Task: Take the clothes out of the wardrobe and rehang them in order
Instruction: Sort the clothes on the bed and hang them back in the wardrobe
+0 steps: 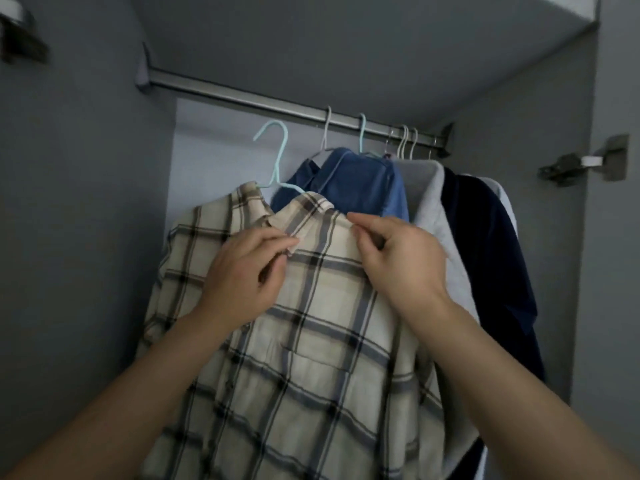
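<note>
A beige plaid shirt (311,358) sits on a pale green hanger (277,157) whose hook is below the metal rail (263,98) and not on it. My left hand (242,275) pinches the shirt's collar edge near the front opening. My right hand (398,261) pinches the shirt at its right shoulder seam. Behind it, on the rail, hang a blue denim shirt (356,185), a grey garment (433,209) and a dark navy garment (491,254).
The wardrobe's grey left wall (86,220) and right wall (561,254) enclose the space. A door hinge (585,162) sticks out at the right. The rail's left stretch holds no hangers. A shelf underside (346,39) runs above the rail.
</note>
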